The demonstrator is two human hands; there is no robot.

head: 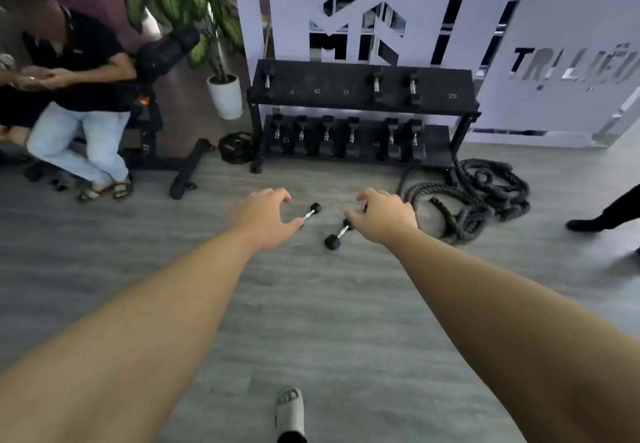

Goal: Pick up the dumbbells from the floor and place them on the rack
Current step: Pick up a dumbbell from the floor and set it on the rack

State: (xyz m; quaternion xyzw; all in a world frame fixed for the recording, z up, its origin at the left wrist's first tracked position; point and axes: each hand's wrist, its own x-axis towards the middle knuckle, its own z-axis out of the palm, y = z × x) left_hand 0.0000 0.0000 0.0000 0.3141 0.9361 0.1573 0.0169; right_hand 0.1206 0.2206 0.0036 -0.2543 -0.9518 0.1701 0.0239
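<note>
Hands (265,216) spread above two small black hex-ended, chrome-handled dumbbells (338,233).

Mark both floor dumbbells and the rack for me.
left dumbbell (309,214): head view, on its chrome handle.
right dumbbell (340,233): head view, on its handle.
rack (332,80): head view, on the bare top shelf.

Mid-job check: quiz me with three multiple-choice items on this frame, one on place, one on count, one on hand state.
1. Where do the loose dumbbells lie?
A. on the floor before the rack
B. on the top shelf
C. on the rope

2. How many dumbbells are on the floor?
A. one
B. two
C. four

3. What are the hands doing?
A. reaching, fingers open
B. carrying dumbbells
C. resting on the rack

Key:
1 A: left dumbbell and right dumbbell lie before the rack.
2 B: only those.
3 A: left hand and right hand grip nothing.
</note>
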